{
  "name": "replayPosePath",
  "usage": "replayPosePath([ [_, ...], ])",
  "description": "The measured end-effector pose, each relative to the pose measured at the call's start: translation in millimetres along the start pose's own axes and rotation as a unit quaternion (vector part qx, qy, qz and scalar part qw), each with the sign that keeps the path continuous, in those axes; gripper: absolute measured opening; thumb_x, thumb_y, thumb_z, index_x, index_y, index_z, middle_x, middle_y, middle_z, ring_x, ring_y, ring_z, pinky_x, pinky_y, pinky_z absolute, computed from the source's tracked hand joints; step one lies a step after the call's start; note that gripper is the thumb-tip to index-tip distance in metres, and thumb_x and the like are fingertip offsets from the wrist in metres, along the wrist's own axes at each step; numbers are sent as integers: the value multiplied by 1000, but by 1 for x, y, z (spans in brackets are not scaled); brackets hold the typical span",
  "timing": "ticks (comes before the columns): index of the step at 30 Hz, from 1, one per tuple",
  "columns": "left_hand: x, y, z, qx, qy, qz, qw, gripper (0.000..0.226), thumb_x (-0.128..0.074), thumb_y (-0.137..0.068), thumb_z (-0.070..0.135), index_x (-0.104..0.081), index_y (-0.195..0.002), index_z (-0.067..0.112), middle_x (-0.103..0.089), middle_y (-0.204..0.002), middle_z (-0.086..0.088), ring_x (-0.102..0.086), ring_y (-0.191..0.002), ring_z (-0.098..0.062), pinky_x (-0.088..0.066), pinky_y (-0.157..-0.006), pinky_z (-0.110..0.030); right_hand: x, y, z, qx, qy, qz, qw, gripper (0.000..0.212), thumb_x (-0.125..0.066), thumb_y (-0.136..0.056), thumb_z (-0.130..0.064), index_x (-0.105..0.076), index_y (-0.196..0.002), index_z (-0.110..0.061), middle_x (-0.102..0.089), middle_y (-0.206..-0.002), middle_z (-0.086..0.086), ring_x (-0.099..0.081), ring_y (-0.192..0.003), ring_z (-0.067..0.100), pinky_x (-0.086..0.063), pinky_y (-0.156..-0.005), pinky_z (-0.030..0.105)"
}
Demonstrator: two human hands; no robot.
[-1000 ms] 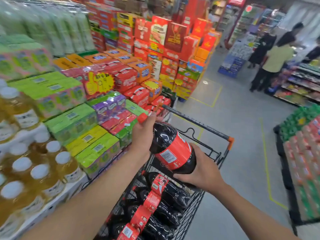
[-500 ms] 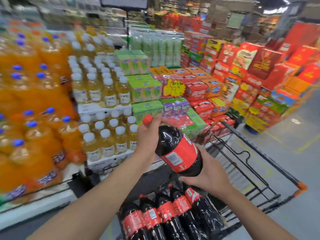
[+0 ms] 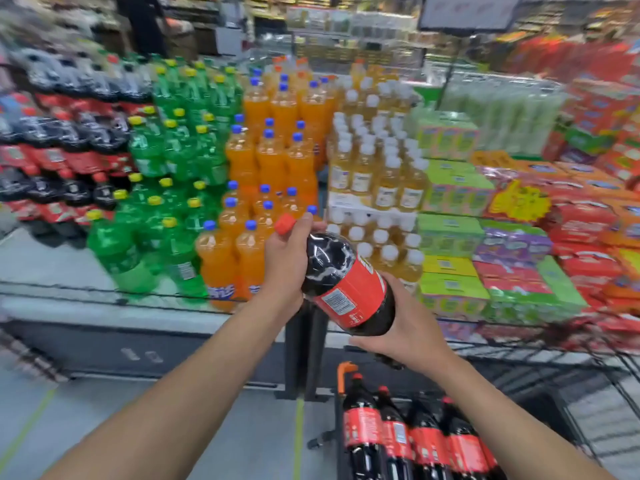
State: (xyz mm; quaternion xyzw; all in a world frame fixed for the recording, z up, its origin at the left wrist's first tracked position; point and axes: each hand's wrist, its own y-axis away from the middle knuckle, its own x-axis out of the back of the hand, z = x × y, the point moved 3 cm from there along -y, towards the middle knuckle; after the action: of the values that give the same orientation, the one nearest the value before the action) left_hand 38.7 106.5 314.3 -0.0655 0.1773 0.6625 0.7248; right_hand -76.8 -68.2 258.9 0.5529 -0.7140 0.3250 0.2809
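Observation:
I hold a large cola bottle (image 3: 343, 285) with a red cap and red label, tilted with its cap up and to the left, in front of me above the cart. My left hand (image 3: 285, 263) grips its neck and shoulder just below the cap. My right hand (image 3: 407, 327) cups and grips its base from underneath. Several more cola bottles (image 3: 412, 434) lie side by side in the black wire shopping cart (image 3: 571, 386) at the bottom right.
A low display shelf (image 3: 86, 303) runs across in front, stacked with cola bottles (image 3: 52, 157), green soda (image 3: 166, 188), orange soda (image 3: 266, 161), pale yellow drinks (image 3: 377, 174) and coloured carton packs (image 3: 502, 244). A person (image 3: 142, 22) stands far back left. Grey floor (image 3: 173, 427) lies below.
The view has swung left from the aisle and carton stacks to the soda shelf. Both hands keep the same hold on the bottle, which stays tilted above the cart.

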Motion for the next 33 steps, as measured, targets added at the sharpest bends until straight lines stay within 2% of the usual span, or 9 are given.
replayPosePath([
  [3, 58, -7, 20, -10, 1, 44, 999, 28, -66, -100, 35, -75, -90, 10, -80, -84, -7, -76, -74, -25, -61, -72, -40, -41, -21, -37, 32, -19, -34, 999, 101, -92, -52, -59, -35, -136, -56, -55, -118, -38, -57, -108, -10, -50, -85, 25],
  [5, 100, -11, 33, -15, 8, 73, 997, 33, -67, -99, 35, -75, -96, 3, -80, -88, -12, -76, -76, -29, -61, -72, -42, -69, -30, -66, 56, -27, -49, 997, 102, -92, -52, -58, -31, -134, -63, -51, -115, -46, -52, -102, -21, -45, -81, 13],
  [7, 143, -14, 45, -22, 12, 93, 995, 32, -66, -100, 34, -75, -94, 4, -79, -86, -10, -76, -75, -28, -62, -71, -41, -97, -38, -97, 70, -30, -70, 995, 105, -92, -54, -58, -31, -138, -58, -51, -117, -44, -51, -102, -18, -40, -78, 7],
  [10, 207, -16, 65, -36, 21, 126, 991, 30, -65, -101, 31, -75, -90, 5, -78, -80, -7, -75, -69, -22, -61, -66, -34, -143, -47, -144, 89, -24, -96, 991, 106, -91, -52, -60, -34, -142, -52, -56, -128, -31, -57, -114, -3, -48, -85, 23],
  [17, 359, -17, 111, -63, 54, 194, 978, 37, -63, -102, 29, -73, -102, -7, -76, -80, -12, -72, -65, -19, -58, -60, -27, -247, -62, -258, 139, -37, -142, 979, 104, -92, -49, -61, -36, -136, -54, -58, -124, -34, -59, -115, -3, -54, -92, 35],
  [20, 419, -16, 132, -84, 55, 233, 967, 34, -64, -102, 28, -75, -97, -4, -75, -72, -4, -71, -62, -14, -56, -58, -25, -289, -69, -303, 166, -26, -159, 973, 104, -91, -48, -62, -35, -136, -56, -57, -127, -33, -59, -117, -2, -53, -93, 34],
  [24, 475, -13, 147, -87, 73, 262, 958, 34, -64, -101, 30, -75, -95, -1, -77, -77, -11, -73, -66, -20, -60, -62, -28, -331, -79, -345, 185, -7, -192, 964, 114, -87, -47, -70, -33, -145, -47, -58, -134, -25, -59, -122, 5, -53, -97, 39],
  [31, 568, -30, 178, -109, 66, 331, 935, 31, -67, -99, 36, -77, -77, 17, -79, -84, -7, -76, -74, -26, -63, -73, -40, -403, -120, -420, 232, -16, -246, 941, 113, -90, -48, -66, -34, -145, -48, -58, -130, -30, -60, -118, 1, -52, -96, 35],
  [33, 593, -41, 189, -118, 66, 348, 928, 32, -67, -99, 35, -76, -73, 19, -79, -84, -5, -76, -72, -23, -61, -68, -36, -425, -137, -441, 248, -26, -260, 933, 110, -90, -48, -63, -36, -143, -49, -59, -127, -31, -60, -114, -1, -53, -94, 36],
])
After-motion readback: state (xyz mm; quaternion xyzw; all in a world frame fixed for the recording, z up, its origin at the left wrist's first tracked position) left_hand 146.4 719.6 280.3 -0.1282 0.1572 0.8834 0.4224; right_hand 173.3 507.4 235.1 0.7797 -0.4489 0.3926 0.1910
